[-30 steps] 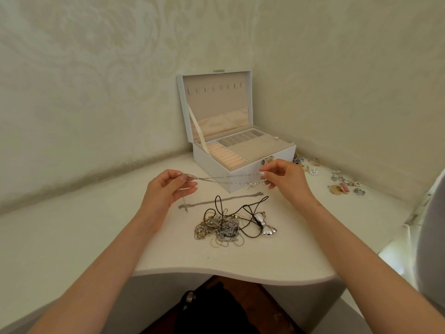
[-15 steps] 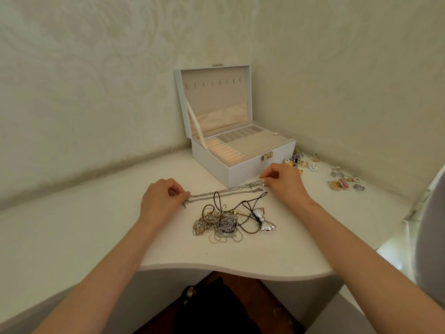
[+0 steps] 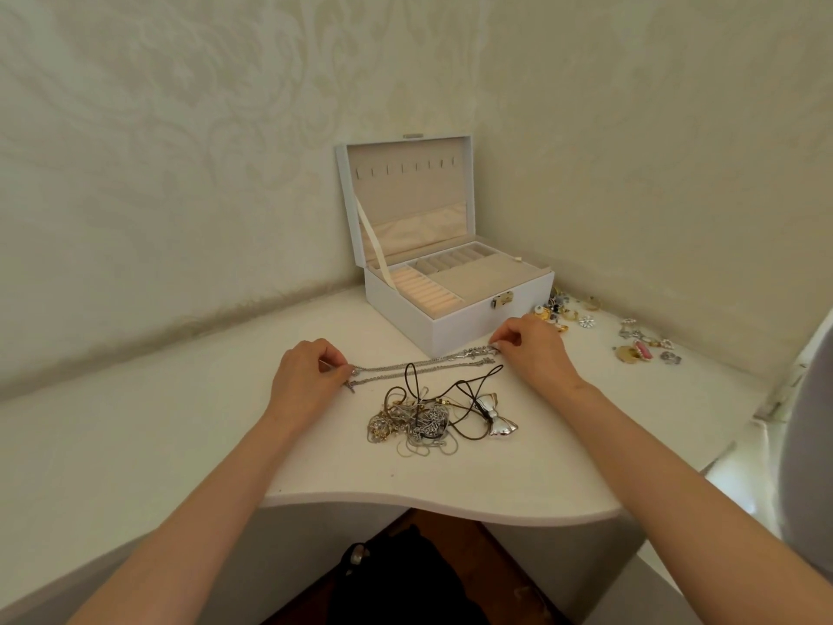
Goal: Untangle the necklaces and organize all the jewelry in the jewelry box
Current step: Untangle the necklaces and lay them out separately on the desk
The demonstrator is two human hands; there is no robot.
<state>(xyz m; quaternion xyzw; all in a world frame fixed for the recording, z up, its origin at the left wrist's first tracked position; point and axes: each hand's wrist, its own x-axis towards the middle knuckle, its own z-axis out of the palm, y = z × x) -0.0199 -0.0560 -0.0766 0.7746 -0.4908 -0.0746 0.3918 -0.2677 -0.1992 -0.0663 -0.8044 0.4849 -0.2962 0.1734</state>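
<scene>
White corner bench [image 3: 135, 444]: left hand [image 3: 306, 376] and right hand [image 3: 532, 349] pinch opposite ends of a straightened silver chain necklace [image 3: 419, 364]. Next, release it; address the tangled necklace pile [image 3: 423, 421] at 6 o'clock.

Two bare forearms, no sleeves, no rings or watch visible, short nails

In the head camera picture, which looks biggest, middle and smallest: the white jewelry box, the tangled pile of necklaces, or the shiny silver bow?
1. The white jewelry box with its lid open looks biggest.
2. The tangled pile of silver, gold and black-cord necklaces comes next.
3. The shiny silver bow pendant looks smallest, despite lying nearer the camera than the box.
</scene>
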